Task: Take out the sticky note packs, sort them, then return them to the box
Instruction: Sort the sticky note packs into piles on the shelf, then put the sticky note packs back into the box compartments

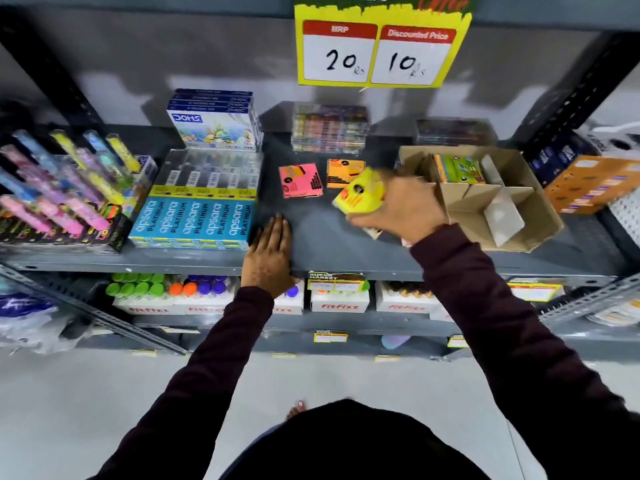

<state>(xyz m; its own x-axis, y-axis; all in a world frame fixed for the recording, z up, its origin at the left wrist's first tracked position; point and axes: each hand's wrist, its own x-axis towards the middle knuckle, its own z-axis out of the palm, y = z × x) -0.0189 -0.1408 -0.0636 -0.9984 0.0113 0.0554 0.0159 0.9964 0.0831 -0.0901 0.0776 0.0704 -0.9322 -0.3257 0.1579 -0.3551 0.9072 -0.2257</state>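
the left hand [268, 252] lies flat on the front edge of the grey shelf [322, 233], fingers together and stretched out, gripping nothing; it looks to be there for support only. just right of it and further back, a pink sticky note pack [300, 180] lies flat on the shelf, and beside that, with a narrow gap between, an orange sticky note pack [343, 172] lies flat too. the two form a short row running left to right along the shelf.

right of the orange pack and nearer the person, the right hand [403, 206] is closed around a yellow sticky note pack [360, 195], held tilted above the shelf surface; the pack is blurred, so exactly how the fingers wrap it cannot be told. further right stands the cardboard box [540, 199], open at the top and split by dividers, with a green-topped stack of packs [459, 168] upright in its back compartment and the nearer compartments seemingly bare.

the move ahead seems to turn on this: the open shelf spot for the yellow pack lies to the left of the right hand, in line with or in front of the pink and orange row, while the box lies to its right. the right hand carries the pack and is nearer both, so it would likely set it down leftward.
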